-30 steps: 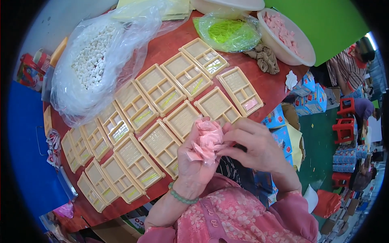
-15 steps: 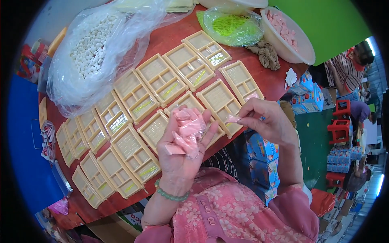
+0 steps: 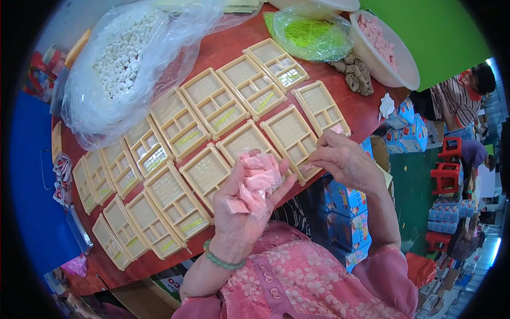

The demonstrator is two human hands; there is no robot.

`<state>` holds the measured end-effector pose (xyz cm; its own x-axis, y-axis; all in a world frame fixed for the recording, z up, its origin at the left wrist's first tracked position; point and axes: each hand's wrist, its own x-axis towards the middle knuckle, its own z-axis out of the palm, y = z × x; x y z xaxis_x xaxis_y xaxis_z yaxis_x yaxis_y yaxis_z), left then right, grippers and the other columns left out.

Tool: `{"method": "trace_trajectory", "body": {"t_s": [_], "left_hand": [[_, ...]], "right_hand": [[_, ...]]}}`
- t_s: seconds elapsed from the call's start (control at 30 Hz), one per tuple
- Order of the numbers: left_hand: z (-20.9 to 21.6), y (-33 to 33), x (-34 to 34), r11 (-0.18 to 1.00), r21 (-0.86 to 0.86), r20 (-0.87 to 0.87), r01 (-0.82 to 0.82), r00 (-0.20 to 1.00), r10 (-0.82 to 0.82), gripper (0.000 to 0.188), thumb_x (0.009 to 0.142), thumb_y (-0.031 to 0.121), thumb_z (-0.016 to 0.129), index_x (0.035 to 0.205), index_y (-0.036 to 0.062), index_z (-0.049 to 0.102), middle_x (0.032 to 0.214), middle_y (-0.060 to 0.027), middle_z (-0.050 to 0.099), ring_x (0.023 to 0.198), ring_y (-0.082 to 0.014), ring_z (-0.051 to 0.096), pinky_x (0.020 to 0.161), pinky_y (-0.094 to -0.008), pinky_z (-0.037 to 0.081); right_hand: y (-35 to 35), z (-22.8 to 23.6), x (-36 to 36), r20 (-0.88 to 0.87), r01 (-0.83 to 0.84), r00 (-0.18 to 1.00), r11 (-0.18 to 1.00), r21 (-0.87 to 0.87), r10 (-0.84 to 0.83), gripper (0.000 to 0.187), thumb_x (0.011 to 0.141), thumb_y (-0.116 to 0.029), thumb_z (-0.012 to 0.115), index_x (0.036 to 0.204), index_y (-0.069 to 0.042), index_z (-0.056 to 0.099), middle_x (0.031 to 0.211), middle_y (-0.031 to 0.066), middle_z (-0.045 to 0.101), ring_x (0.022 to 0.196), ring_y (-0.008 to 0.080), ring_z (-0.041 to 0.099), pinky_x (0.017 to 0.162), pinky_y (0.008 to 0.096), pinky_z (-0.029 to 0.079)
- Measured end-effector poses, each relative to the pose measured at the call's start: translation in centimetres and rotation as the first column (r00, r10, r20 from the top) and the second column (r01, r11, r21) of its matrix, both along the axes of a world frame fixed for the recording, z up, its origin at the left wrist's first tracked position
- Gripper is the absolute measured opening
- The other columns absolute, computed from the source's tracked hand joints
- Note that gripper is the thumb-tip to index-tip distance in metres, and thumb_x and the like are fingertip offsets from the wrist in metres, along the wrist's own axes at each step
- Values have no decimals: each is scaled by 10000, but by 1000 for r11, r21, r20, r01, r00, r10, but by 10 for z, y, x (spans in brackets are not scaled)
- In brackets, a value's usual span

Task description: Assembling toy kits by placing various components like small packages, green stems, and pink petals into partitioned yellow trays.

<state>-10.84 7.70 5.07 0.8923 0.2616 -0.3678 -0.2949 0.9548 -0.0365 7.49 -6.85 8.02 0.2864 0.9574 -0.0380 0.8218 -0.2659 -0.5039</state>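
My left hand [image 3: 237,226] is palm up, its fingers curled around a heap of small pink packets [image 3: 258,181] in clear wrapping. With its fingertips pinched together, my right hand [image 3: 348,162] holds a single pink packet [image 3: 306,167] over the lower end of a beige divided tray [image 3: 281,127]. Beside it, the rightmost tray [image 3: 312,101] of the near row has a pink packet [image 3: 337,128] in its end compartment. My left hand partly covers another tray [image 3: 241,139]. Further trays [image 3: 212,95] stand in two rows, several with yellow-green strips in a compartment.
A plastic bag of white pieces [image 3: 125,58] lies at the far left of the red table [image 3: 223,45]. At the back are a bag of bright green strips [image 3: 308,34], a crumpled cloth [image 3: 355,74] and a white basin [image 3: 406,74] of pink packets. Blue boxes [image 3: 345,228] are stacked beside the table.
My right hand has lowered the pink packet to the near tray's end compartments. My left hand, still holding the heap, has shifted slightly right and down.
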Motion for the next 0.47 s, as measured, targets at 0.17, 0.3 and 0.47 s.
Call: {"method": "trace_trajectory", "body": {"t_s": [0.17, 0.3, 0.47], "left_hand": [[0, -3, 4, 999, 40, -14, 26, 1000, -25, 290, 976, 282, 474, 1131, 63, 584, 1146, -147, 610, 1200, -356, 511, 1035, -537, 398], [-4, -10, 4, 1000, 11, -4, 12, 1000, -12, 302, 980, 269, 469, 1151, 37, 559, 1147, -162, 601, 1164, -358, 532, 1021, -495, 421], [-20, -14, -2, 994, 108, 150, 25, 988, -41, 364, 1003, 314, 417, 1246, 53, 491, 1220, -142, 566, 1201, -340, 514, 1048, -416, 405]], "right_hand": [[3, 5, -7, 84, 13, 996, 996, 93, -21, 134, 787, -90, 691, 912, -44, 677, 856, 72, 567, 806, 238, 590, 683, 342, 466], [7, 27, -26, -82, 57, 996, 978, 199, -41, 166, 777, -90, 707, 930, -42, 665, 865, 71, 598, 817, 216, 606, 684, 313, 477], [33, 37, -56, -430, 241, 880, 970, 38, -202, 315, 769, -120, 741, 1069, -84, 653, 914, 63, 639, 831, 211, 619, 752, 272, 507]]}}
